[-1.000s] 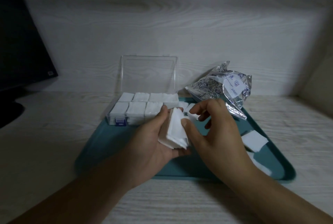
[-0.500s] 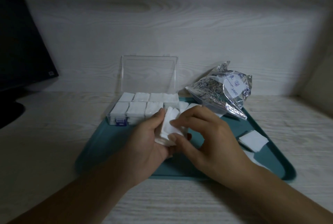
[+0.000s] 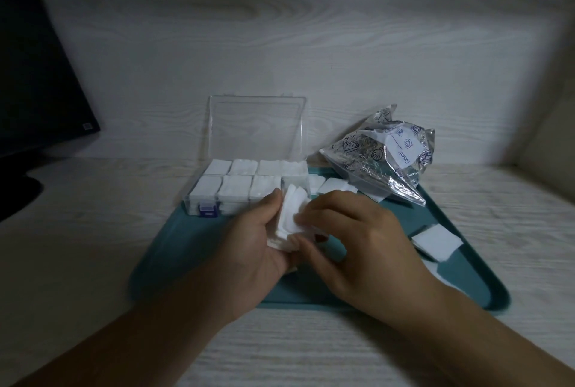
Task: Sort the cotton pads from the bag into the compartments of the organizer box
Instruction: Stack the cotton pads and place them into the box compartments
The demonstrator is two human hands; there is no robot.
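Both hands meet on a stack of pads (image 3: 291, 220) above the tray (image 3: 193, 249). Left hand (image 3: 252, 249) grips the stack from the left, thumb up along its near edge and fingers curled underneath, so the pads stand tilted on edge. Right hand (image 3: 351, 240) closes on the same stack from the right: its fingertips (image 3: 300, 217) press the top pad's face and the thumb pinches the lower edge.

Just behind the grip sits the box (image 3: 249, 187) on the tray's far left part, its clear lid (image 3: 256, 128) standing upright. Seven compartments show white pads filling them; the front right one, right behind the held stack, is partly hidden and its fill cannot be judged. A few loose pads (image 3: 334, 186) lie just right of the box, beyond the right hand's knuckles. Farther right and back, the crinkled bag (image 3: 382, 156) rests on the tray's far right corner. Right of the grip, more pads (image 3: 435, 242) lie flat near the tray's right rim. A dark monitor (image 3: 37, 81) stands far left on the desk (image 3: 77, 231).
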